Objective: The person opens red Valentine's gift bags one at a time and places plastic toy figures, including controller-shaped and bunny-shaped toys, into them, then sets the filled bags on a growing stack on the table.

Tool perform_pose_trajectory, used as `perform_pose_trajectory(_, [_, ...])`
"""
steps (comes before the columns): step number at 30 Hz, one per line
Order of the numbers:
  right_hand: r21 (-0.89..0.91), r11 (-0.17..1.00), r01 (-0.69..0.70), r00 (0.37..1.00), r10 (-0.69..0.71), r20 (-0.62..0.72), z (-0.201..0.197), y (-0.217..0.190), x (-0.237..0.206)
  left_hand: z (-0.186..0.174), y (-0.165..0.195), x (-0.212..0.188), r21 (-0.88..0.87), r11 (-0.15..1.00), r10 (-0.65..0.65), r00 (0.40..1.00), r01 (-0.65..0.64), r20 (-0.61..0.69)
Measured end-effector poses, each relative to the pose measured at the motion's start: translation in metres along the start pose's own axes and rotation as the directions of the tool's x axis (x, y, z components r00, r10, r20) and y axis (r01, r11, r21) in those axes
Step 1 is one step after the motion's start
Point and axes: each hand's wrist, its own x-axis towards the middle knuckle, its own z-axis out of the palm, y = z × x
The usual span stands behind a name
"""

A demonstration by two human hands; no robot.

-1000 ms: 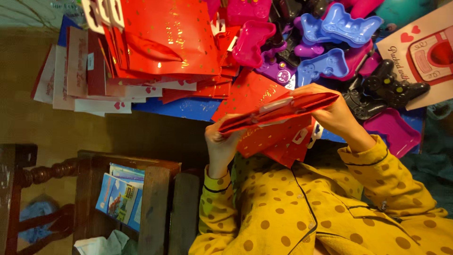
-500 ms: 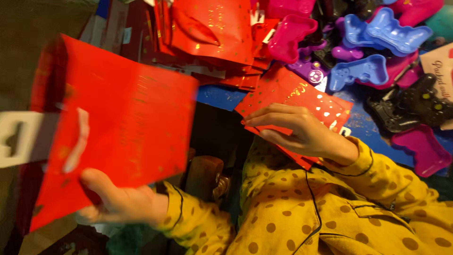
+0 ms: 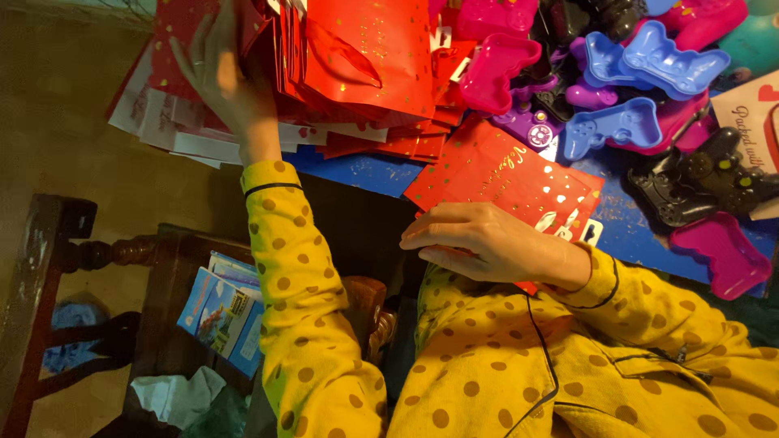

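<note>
My left hand (image 3: 223,77) lies flat with fingers spread on a pile of red gift bags (image 3: 365,57) with white tags at the far left of the blue table (image 3: 365,170). My right hand (image 3: 495,243) rests over the near edge of a flat red gift bag (image 3: 503,174) speckled with gold, holding it against the table edge by my lap. Both sleeves are yellow with brown dots.
Blue (image 3: 649,65) and pink (image 3: 495,57) controller-shaped plastic shells lie heaped at the back right, with a black game controller (image 3: 698,182) and another pink shell (image 3: 722,255) nearer. A dark wooden chair (image 3: 105,251) holding a blue booklet (image 3: 223,312) stands at my left.
My left hand carried a red bag from my left side up onto the pile and now lies open on it. The right hand stayed on the flat red bag.
</note>
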Motion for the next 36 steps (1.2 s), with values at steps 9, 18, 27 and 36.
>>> perform_pose_trajectory(9, [-0.062,0.998,-0.014,0.998,0.009,-0.069,0.004,0.009,-0.01,-0.072,0.07,0.008,0.117,0.98,-0.174,0.976,0.159,0.131])
perform_pose_trajectory(18, [-0.267,0.924,-0.274,0.937,0.194,-0.291,-0.001,0.04,-0.061,-0.088,0.256,-0.11,-0.353,0.922,-0.109,0.983,0.157,0.151])
perform_pose_trajectory(27, [-0.13,0.662,-0.738,0.628,0.604,-0.491,-0.009,0.054,-0.172,-0.08,0.362,-0.17,-0.336,0.903,0.148,0.542,0.266,0.827])
perform_pose_trajectory(36, [-0.04,0.684,-0.728,0.562,0.563,-0.606,0.015,0.045,-0.208,-0.082,0.349,-0.187,-0.377,0.882,0.205,0.488,0.284,0.848])
